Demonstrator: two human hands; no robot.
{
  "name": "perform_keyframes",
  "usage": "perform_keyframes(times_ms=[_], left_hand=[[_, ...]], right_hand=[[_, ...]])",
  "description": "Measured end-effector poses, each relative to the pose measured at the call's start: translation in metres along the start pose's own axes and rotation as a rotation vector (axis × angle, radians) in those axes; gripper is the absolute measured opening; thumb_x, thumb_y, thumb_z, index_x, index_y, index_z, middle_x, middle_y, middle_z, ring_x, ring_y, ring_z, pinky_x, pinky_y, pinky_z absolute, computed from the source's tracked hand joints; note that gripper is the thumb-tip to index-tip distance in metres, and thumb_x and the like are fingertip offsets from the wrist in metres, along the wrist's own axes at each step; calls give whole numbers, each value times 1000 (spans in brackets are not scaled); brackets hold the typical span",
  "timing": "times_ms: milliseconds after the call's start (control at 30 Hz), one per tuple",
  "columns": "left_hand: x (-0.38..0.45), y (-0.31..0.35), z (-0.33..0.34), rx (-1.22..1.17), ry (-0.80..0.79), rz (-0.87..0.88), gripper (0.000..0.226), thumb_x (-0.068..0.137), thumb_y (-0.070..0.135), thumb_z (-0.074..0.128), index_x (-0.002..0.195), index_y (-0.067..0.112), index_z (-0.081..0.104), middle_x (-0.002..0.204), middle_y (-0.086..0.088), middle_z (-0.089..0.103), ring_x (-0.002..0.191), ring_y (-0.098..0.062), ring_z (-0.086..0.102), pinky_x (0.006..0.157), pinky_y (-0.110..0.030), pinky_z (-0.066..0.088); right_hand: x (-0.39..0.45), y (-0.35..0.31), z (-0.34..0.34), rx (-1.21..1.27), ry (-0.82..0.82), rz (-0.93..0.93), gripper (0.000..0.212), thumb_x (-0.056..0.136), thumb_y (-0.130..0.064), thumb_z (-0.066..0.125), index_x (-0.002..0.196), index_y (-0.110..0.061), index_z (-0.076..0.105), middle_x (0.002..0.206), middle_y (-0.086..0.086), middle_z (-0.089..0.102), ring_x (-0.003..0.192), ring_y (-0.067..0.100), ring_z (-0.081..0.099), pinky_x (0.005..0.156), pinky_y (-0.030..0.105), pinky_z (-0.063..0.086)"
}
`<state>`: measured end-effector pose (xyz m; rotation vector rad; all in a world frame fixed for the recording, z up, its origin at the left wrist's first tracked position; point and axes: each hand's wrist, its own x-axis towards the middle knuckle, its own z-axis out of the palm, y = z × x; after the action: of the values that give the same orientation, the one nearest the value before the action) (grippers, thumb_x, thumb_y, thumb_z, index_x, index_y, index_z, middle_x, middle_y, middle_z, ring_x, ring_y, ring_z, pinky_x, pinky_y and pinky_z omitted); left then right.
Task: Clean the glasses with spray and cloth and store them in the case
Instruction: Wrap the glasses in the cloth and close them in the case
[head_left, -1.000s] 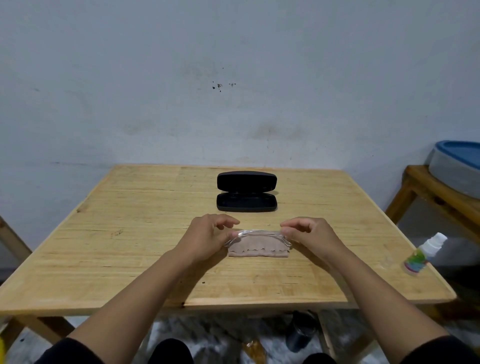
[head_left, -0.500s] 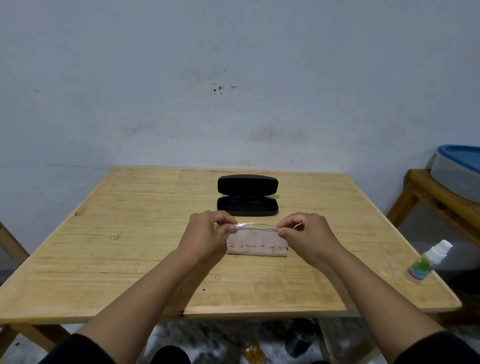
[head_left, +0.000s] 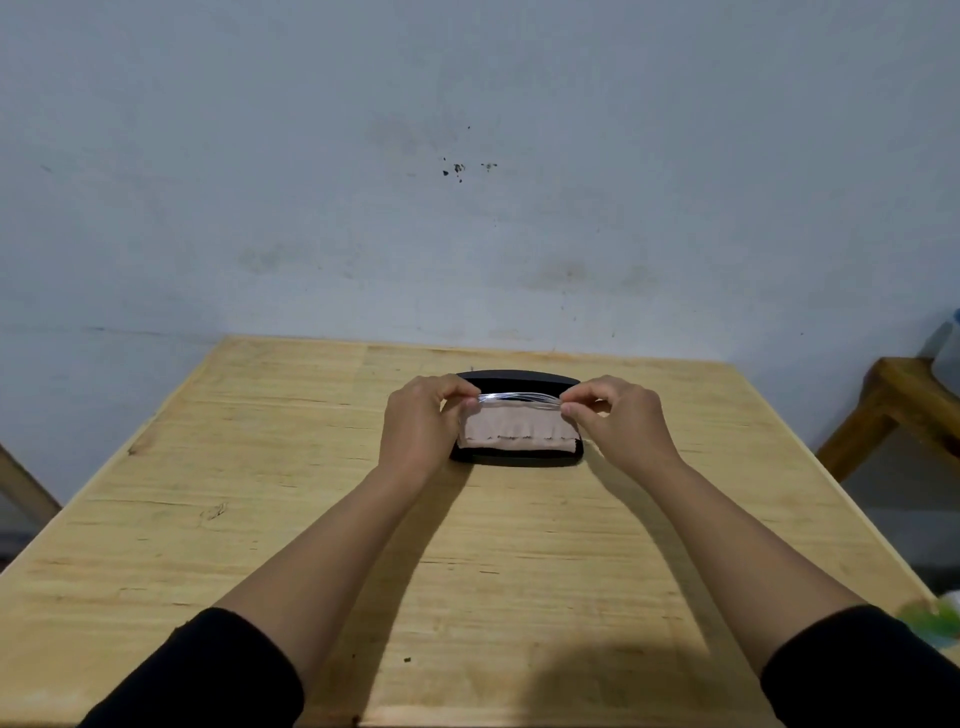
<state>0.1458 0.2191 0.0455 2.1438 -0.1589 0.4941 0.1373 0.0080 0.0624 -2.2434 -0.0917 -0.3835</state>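
At frame centre, over the open case (head_left: 519, 457), the light, fragile glasses (head_left: 519, 399) with the soft cloth (head_left: 519, 430) are pinched at both ends by the left hand (head_left: 421, 423) and right hand (head_left: 618, 421), judged best held by the frame.

Wooden table (head_left: 260, 519) bears an open black case (head_left: 519, 460).

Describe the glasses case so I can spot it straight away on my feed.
Look at the wooden table, far middle, near the wall. The glasses case lies open there, just beyond both hands, which hold the glasses and cloth over it. It is the only black thing on the table.
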Motion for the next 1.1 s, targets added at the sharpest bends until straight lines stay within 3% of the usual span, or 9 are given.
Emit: perform_keyframes(times_ms=[200,300,600,700,833,967,1033,1100], left_hand=[[1,-15,10,-12,-73,-18,10,83,12,67,86,19,74,83,5,74,84,-9,65,77,-17,48],[2,-18,11,-17,-107,-35,11,84,10,66,87,15,74,82,3,74,77,-4,63,70,-1,41],[5,-22,14,18,-149,-97,11,85,12,65,88,17,74,81,4,71,72,-4,59,65,2,37],[2,-21,12,22,-142,-101,12,86,19,64,93,18,73,87,5,71,79,-6,60,68,-2,39],[-12,-23,8,7,-52,-153,29,82,34,67,107,20,66,108,5,68,101,-11,58,87,-24,43],[-23,-29,3,7,-68,-252,60,70,40,77,122,20,56,121,4,63,101,-5,53,86,-20,40],[-24,-30,3,-9,-117,-280,73,65,38,82,129,19,52,125,1,62,107,-7,56,90,-18,40],[-23,-30,3,-45,-142,-296,79,62,34,84,131,18,50,123,-1,64,109,-8,58,94,-17,40]], right_hand=[[0,13,15,36,7,101,5,81,-11,70,83,-15,73,84,-6,66,75,0,59,63,0,41],[-1,16,18,12,-7,110,7,81,-13,69,86,-15,74,85,-5,68,76,0,59,61,3,43],[2,17,21,-59,-40,104,12,82,-15,69,93,-13,74,90,-2,69,81,8,60,70,8,40],[1,18,21,-51,-41,100,13,81,-17,71,93,-15,75,90,-3,69,83,9,61,74,14,42],[-5,19,17,42,101,139,8,81,-23,69,81,-17,75,82,-7,70,76,6,62,68,17,46],[-2,18,9,167,249,229,12,83,-25,65,72,-25,69,75,-11,68,74,8,61,66,21,46],[4,19,7,254,216,300,8,84,-31,65,84,-26,71,85,-11,69,84,7,63,74,21,48],[9,23,8,342,128,375,24,83,-39,64,99,-23,72,97,-7,71,92,11,65,84,27,50]])
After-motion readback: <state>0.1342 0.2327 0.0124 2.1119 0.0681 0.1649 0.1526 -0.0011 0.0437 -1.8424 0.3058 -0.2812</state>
